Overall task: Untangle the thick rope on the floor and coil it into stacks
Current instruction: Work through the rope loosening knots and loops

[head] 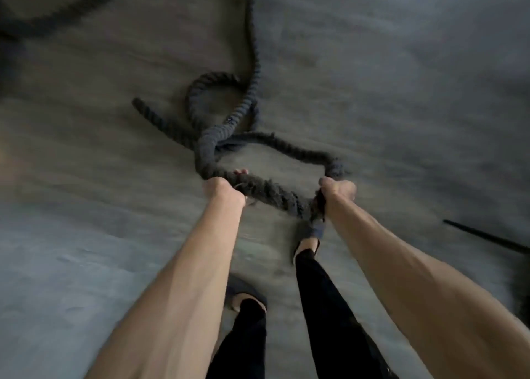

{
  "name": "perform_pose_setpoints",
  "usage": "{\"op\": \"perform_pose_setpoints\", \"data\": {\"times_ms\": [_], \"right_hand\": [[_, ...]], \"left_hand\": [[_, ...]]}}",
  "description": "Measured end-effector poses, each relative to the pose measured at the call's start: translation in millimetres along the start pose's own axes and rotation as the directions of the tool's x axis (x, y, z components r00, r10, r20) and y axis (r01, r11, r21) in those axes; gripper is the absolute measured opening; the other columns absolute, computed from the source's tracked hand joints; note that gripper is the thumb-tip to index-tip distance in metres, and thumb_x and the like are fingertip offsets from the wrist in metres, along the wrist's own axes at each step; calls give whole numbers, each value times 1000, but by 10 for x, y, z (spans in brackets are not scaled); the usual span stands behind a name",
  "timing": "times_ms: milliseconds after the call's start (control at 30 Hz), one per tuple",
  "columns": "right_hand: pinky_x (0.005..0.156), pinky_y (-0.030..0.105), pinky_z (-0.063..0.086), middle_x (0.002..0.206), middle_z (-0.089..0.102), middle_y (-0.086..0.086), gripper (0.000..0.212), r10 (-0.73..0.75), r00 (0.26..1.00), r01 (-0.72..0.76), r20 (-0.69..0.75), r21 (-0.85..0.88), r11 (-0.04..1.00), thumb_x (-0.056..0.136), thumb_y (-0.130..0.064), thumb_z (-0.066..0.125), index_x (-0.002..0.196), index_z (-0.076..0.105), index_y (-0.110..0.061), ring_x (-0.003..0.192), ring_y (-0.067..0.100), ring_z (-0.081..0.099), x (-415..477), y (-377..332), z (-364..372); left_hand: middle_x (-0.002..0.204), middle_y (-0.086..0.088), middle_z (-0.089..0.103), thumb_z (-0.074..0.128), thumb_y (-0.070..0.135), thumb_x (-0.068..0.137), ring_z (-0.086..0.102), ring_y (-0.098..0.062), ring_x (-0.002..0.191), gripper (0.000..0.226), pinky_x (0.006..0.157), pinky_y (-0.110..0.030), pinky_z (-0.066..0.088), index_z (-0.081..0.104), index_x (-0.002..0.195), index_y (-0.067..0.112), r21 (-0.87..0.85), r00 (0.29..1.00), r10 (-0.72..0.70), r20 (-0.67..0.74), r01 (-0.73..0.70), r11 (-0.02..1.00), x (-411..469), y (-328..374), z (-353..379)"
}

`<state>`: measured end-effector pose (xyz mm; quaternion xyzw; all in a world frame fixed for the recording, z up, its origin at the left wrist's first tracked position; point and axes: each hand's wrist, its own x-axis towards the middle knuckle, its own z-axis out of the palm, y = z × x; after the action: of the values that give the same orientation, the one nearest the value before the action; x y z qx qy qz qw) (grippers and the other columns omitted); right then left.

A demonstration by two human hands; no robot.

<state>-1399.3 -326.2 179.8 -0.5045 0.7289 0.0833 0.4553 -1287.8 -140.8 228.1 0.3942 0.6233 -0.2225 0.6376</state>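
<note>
Nearest the camera, two legs in black trousers stand on the grey floor (401, 91), the left foot (243, 292) well short of the crossing (207, 143) where the rope folds over itself, the right foot (309, 235) closer to it. Past the feet, both bare forearms reach toward that crossing. The left hand (222, 190) grips the thick dark rope (266, 190) just on the near side of the crossing, fingers wrapped round it with the fingertips (241, 172) showing over the strand. The right hand (337, 190) holds the rope well to the right of the crossing, fingers curled tight at a sharp bend; blur hides their detail. Between the hands the frayed strand runs left to right, lifted off the floor, and a second strand arcs back to the crossing, closing a loop. Beyond the crossing a smaller loop lies on the floor; a short tail points away to the left, and the long length runs straight off into the distance. Far right of the crossing lies a thin dark bar (487, 238).
</note>
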Motion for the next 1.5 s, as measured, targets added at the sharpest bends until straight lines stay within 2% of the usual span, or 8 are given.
{"op": "perform_pose_setpoints", "data": {"times_ms": [267,633,900,1133,1233,1300,1367,1500], "right_hand": [[94,38,44,130,56,21,51,-142,921,187,-364,94,978,90,-21,65,132,40,-4,117,35,58,277,-663,-1182],[82,37,46,110,64,15,49,-426,674,466,-603,-100,879,86,-22,63,127,42,-5,102,36,64,913,-1289,-2479],[70,31,40,88,56,2,37,-585,659,628,-473,-82,774,79,-11,69,107,45,-6,85,36,63,936,-1115,-2015],[68,31,45,93,60,1,33,-765,644,761,-30,-80,644,92,-24,66,112,41,-14,81,21,60,649,-709,-1484],[71,42,52,77,64,2,29,-554,825,550,112,65,833,103,-46,43,103,50,-17,72,20,64,795,-814,-1488],[79,54,56,91,71,18,62,-122,976,36,182,414,910,101,-63,27,115,55,-9,79,32,68,1063,-1063,-1497],[82,53,54,117,63,30,81,87,893,-400,441,692,601,96,-73,16,134,44,-8,87,37,66,1352,-1399,-1509],[62,43,60,98,65,25,66,53,855,-506,517,806,306,102,-56,38,120,51,6,70,33,72,1809,-2203,-1557]], "left_hand": [[121,-16,59,17,64,98,59,-34,110,71,89,-51,42,53,130,11,230,959,-192,209,143,963,-153,-692,375],[67,-6,60,48,29,100,53,-15,50,21,50,-23,36,53,87,13,822,937,107,332,-343,454,-366,-1643,1630],[91,-13,68,42,57,97,67,-23,76,52,83,-35,52,54,109,8,776,800,-223,557,-405,484,-927,-2375,3061],[60,-9,65,65,66,78,62,-19,44,58,46,-26,50,61,91,10,858,759,-428,490,-335,389,-783,-2169,3522],[55,-7,59,67,45,87,54,-17,39,34,43,-22,45,61,74,14,877,730,-486,480,-389,282,-744,-1957,3471],[63,-7,62,67,41,88,56,-17,45,27,48,-24,48,68,77,16,884,672,-582,458,-412,220,-785,-1767,3419],[73,-7,68,66,36,90,62,-17,56,22,59,-28,52,74,90,15,883,599,-682,420,-444,153,-784,-1643,3368],[102,-10,70,60,23,96,68,-20,80,25,83,-34,55,65,118,13,914,484,-813,324,-381,138,-744,-1577,3231]]}}
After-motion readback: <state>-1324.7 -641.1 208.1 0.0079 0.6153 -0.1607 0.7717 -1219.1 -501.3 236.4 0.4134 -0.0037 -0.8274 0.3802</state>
